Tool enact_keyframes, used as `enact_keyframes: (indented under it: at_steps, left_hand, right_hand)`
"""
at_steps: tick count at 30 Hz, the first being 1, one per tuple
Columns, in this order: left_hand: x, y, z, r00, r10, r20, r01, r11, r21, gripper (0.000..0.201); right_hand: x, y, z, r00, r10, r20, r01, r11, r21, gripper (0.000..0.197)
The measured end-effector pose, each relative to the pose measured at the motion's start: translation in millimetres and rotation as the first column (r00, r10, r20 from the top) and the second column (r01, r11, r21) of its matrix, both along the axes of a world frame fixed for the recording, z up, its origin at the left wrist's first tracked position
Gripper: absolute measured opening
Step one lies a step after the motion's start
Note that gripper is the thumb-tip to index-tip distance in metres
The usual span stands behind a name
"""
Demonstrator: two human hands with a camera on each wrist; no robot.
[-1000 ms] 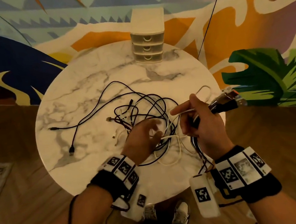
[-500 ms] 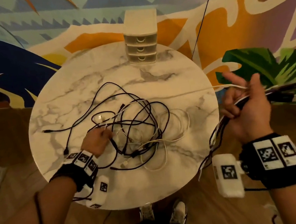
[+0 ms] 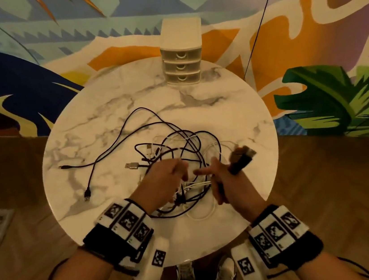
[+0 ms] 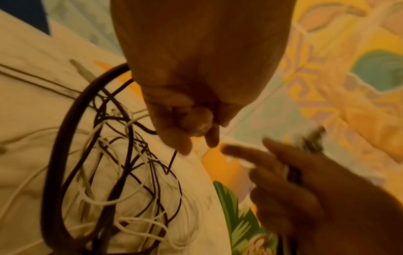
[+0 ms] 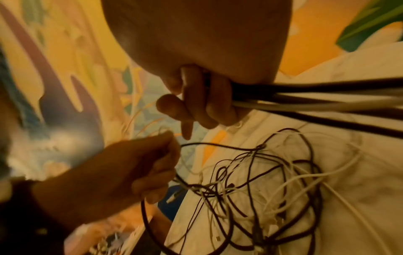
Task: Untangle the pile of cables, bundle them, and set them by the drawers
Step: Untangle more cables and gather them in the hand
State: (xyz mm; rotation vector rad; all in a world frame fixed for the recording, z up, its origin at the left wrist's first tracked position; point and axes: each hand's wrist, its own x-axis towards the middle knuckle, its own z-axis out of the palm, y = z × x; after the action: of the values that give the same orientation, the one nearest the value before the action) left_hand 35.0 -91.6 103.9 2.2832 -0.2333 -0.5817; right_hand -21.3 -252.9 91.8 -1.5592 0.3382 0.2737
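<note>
The untangling step is judged to be in hand, with bundling only begun and nothing yet set by the drawers (image 3: 181,53), which are seen at the far edge of the round marble table (image 3: 79,135), well apart from the hands. The pile of cables (image 3: 176,155), black and white strands looped through each other, is spread over the middle and near part of the table, and 1 long black cable (image 3: 109,149) is trailed out to the left with its plug lying free. The right hand (image 3: 226,181) is clenched around a gathered bunch of cable ends (image 3: 242,158), several strands being seen to run out of its fist (image 5: 209,96) in the right wrist view, while its forefinger is held out toward the other hand. The left hand (image 3: 163,182) is curled over the near side of the pile, and a thin strand appears to be pinched between its fingers (image 4: 185,124), though blur keeps this from being certain. The next move is judged to call for that strand to be drawn clear of the loops and passed into the right-hand bunch, with a slow pull so that knots are not tightened.
</note>
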Motion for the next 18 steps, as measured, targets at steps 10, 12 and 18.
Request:
enact_keyframes:
  at_steps: [10,12,18]
  left_hand:
    - [-14.5,9.7,-42.4,0.991,-0.135,-0.016,0.136,0.969,0.207,0.029]
    - [-15.1,15.2,-48.3,0.982,-0.182,0.044,0.163,0.947,0.278,0.031]
    - [-15.4,-1.1,-36.5,0.907,-0.382,0.18,0.281,0.864,0.417,0.022]
  right_hand:
    - [28.6,15.2,0.6,0.996,-0.033,0.087,0.042,0.994,-0.099,0.036]
    - [31.5,10.7,-2.3,0.995,-0.044,0.094,0.052,0.995,-0.088,0.037]
    - [26.5,30.5,-20.3,0.973,0.206,-0.104,-0.227,0.938,-0.26,0.037]
